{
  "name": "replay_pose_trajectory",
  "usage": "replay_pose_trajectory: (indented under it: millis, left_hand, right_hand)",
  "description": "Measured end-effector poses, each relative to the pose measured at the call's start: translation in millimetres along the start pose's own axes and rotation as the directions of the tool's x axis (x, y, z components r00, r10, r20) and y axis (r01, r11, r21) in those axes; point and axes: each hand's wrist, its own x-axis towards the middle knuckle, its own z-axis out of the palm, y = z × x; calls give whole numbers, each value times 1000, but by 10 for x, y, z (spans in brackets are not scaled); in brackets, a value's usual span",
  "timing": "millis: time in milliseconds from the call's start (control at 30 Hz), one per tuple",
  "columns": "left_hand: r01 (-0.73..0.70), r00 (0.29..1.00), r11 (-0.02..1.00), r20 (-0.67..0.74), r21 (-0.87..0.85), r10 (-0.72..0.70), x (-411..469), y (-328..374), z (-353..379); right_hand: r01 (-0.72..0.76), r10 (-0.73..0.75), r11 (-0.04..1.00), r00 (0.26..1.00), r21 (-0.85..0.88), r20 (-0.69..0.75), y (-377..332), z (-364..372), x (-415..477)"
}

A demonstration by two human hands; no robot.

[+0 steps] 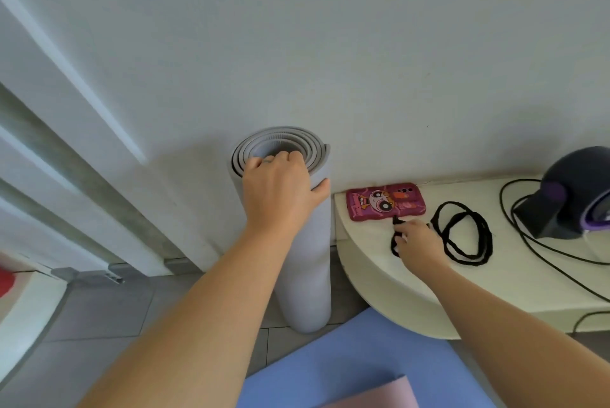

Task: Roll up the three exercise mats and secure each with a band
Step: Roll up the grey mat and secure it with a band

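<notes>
Now left hand is clamping the springy grey mat upright; right hand, beside it, is pinching a limp band.

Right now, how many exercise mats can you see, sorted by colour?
Grey mat, rolled and standing upright, gripped at its top by the left hand: 1
Blue mat, flat on the floor: 1
Pink mat, only a corner in view at the bottom edge: 1
Total: 3
</notes>
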Motion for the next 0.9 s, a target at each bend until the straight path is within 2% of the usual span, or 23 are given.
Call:
replay_pose_trajectory:
  millis: [67,167,267,333,367,433,533,600,767,900]
  left_hand:
    - [3,1000,1000,17,-10,-2,-31,-34,-40]
    - [14,998,999,57,-35,-12,-88,-122,-95]
    - [33,995,997,94,-77,-26,-174,-259,-163]
    - [33,995,995,101,-90,-24,-243,-364,-229]
    - [30,993,995,113,-92,-19,-276,-412,-258]
    - [25,988,995,154,-95,-10,-349,-516,-317]
    - [22,984,989,180,-147,5,-475,-694,-459]
    - [23,983,979,184,-201,15,-570,-808,-549]
    - [-43,987,973,142,-229,77,-795,-1252,-858]
    - [-166,979,956,77,-241,189,-907,-1714,-1081]
  right_hand:
    - [69,-38,966,991,251,-127,-104,-98,-10]
    - [107,33,854,966,509,-258,-310,-348,-27]
    - [78,120,671,970,737,-212,-614,-629,-115]
    - [82,89,507,985,858,-147,-868,-795,-283]
    - [89,41,462,992,883,-122,-1002,-850,-394]
    - [117,-110,485,991,867,-72,-1273,-871,-657]
    - [213,-312,612,950,762,-15,-1674,-726,-1032]
    - [279,-350,626,935,728,-57,-1834,-640,-1200]
    - [373,-392,518,903,769,-175,-2089,-492,-1504]
    - [419,-474,590,872,691,-124,-2370,-408,-1675]
